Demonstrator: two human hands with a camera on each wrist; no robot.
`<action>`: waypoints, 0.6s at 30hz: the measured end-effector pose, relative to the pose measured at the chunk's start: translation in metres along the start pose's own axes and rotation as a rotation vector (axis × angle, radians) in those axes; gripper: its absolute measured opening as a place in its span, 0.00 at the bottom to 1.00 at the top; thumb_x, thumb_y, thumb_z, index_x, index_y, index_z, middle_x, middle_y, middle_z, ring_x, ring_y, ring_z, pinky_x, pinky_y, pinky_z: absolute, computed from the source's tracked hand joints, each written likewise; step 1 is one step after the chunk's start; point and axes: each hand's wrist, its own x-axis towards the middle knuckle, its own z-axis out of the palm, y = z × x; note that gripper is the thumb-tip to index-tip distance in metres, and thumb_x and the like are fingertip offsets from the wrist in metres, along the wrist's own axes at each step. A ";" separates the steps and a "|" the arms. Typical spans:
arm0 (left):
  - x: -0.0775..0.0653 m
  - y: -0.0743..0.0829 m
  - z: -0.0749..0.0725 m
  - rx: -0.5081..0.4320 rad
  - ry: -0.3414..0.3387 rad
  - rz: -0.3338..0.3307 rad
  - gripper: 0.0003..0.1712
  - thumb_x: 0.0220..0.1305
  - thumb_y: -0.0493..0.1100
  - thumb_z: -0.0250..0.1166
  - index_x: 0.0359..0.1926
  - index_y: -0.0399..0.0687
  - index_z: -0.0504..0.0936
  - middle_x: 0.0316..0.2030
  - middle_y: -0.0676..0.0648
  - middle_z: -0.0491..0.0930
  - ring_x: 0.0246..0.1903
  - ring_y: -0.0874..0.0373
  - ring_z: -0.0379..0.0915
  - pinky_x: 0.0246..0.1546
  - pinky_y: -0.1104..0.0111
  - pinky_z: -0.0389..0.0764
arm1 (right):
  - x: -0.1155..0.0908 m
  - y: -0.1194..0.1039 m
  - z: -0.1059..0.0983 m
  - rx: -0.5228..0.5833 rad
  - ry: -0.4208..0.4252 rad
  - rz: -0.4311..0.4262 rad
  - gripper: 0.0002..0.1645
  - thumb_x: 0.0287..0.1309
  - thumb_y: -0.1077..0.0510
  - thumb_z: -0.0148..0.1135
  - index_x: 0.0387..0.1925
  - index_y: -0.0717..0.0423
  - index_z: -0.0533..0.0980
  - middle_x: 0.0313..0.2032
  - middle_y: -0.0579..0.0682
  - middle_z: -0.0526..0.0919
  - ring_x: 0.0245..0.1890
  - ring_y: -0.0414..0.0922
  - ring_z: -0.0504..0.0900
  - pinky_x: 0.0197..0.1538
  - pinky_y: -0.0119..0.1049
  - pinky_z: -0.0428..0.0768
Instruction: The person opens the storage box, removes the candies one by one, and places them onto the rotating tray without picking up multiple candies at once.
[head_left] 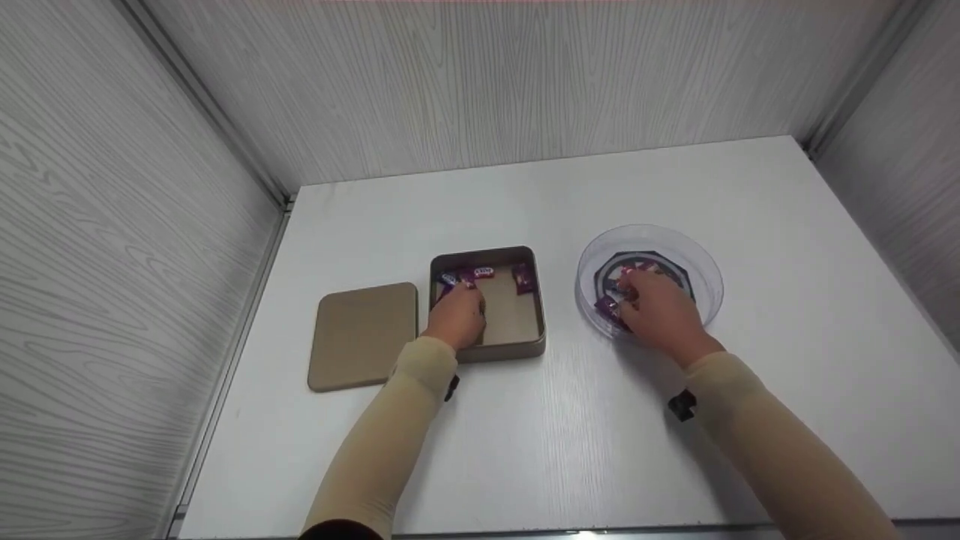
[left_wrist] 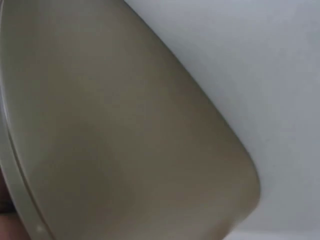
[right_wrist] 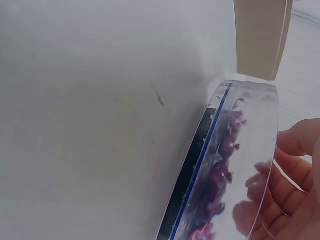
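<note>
The left forearm slants far and right from the near edge of the table [head_left: 570, 435], its hand [head_left: 459, 316] bent down over the near-left side of an open tin [head_left: 514, 319], fingertips at the wrapped candies [head_left: 483, 272] in its far-left part. The lid [head_left: 364, 337] lies just left of the tin. The right forearm slants far and left; the right hand [head_left: 661, 311] dips into a clear bowl [head_left: 712, 281], fingers bent beside more sweets [head_left: 607, 306]. With the fingertips partly hidden, I cannot tell whether either hand pinches one.
</note>
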 end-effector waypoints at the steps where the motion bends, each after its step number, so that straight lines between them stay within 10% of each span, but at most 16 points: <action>1: 0.000 0.000 0.001 -0.005 0.006 0.000 0.11 0.64 0.31 0.61 0.45 0.41 0.86 0.50 0.42 0.80 0.50 0.48 0.78 0.50 0.57 0.79 | -0.001 0.000 0.000 -0.004 -0.002 -0.001 0.15 0.59 0.62 0.58 0.48 0.61 0.78 0.40 0.56 0.84 0.42 0.54 0.80 0.47 0.53 0.77; 18: 0.000 0.005 0.005 -0.035 -0.010 -0.006 0.05 0.68 0.32 0.62 0.43 0.42 0.82 0.36 0.46 0.83 0.37 0.51 0.80 0.42 0.56 0.81 | -0.003 -0.008 0.007 0.036 -0.041 0.007 0.10 0.63 0.59 0.60 0.45 0.55 0.78 0.37 0.50 0.81 0.36 0.49 0.76 0.42 0.46 0.76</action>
